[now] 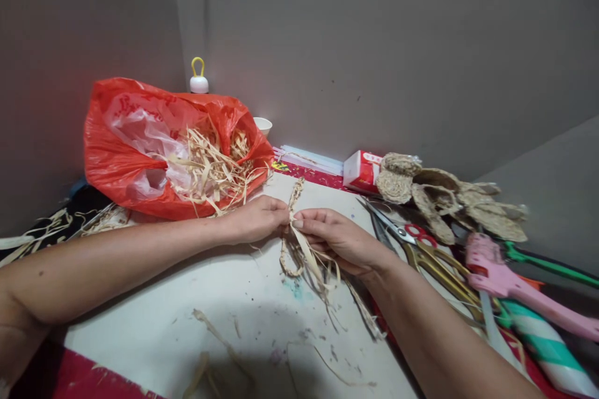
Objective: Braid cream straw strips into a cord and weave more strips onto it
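A narrow braid of dry straw-like strands (296, 192) runs up between my hands, with a bent loop of it hanging below over the white board (224, 324). My left hand (264, 219) pinches the braid from the left. From the right, my right hand (334, 237) pinches the same spot between thumb and forefinger, nearly touching the left fingertips. Loose flat strands (311, 262) fan down from the pinch toward the board. The fingers partly hide the middle of the braid.
A red plastic bag (126, 168) of cut strands stands at the left. On the right lie gold-handled scissors (444, 280), smaller red-handled scissors (414, 234), a pink glue gun (500, 274) and woven straw pieces (435, 193). Glue sticks (311, 161) and a red-white box (362, 171) sit behind.
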Demonstrator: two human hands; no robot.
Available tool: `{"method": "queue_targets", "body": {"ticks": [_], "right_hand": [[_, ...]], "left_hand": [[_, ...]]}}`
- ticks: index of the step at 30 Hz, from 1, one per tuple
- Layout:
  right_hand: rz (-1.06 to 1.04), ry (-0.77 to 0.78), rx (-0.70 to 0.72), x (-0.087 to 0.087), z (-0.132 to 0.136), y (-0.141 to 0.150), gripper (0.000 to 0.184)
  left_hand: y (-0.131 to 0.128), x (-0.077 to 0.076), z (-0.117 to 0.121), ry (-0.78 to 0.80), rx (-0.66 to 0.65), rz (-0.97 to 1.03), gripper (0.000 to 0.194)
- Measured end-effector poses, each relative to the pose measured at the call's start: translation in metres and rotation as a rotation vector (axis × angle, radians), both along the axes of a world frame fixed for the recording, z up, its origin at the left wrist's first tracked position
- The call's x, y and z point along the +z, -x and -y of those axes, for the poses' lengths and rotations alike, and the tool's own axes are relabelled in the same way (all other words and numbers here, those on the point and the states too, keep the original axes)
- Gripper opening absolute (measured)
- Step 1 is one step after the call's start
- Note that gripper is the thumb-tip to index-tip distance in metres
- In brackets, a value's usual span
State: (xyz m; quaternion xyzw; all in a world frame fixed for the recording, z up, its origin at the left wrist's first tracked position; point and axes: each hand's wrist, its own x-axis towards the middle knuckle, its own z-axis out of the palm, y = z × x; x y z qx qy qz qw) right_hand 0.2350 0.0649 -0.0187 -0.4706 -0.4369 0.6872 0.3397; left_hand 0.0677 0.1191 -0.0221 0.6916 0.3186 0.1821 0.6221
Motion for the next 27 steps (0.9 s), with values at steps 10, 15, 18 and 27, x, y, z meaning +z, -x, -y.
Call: {"method": "queue_targets", "body": {"ticks": [10,15,18,27], "right_hand": [[0.036,-0.011,0.032,0.0013,0.0009,-0.0039,0.032],[0.062,-0.027,0.028,0.0015,0.0011,-0.0025,0.033],[0.092,-0.053,0.024,0.0008,0.0013,-0.0025,0.034],[0.039,-0.027,0.020,0.0052,0.0019,-0.0018,0.032]], "left_hand": [[0.0065,0.0074,-0.0040,0.302,-0.174,0.088,0.023],[0.0074,0.0031,-0.0035,0.114,-0.170,0.054,0.025],[0.0064,0.0010,-0.0028,-0.032,-0.158,0.056,0.025],[0.0079,0.0092,-0.0021,0.175,-0.195,0.075,0.018]]}}
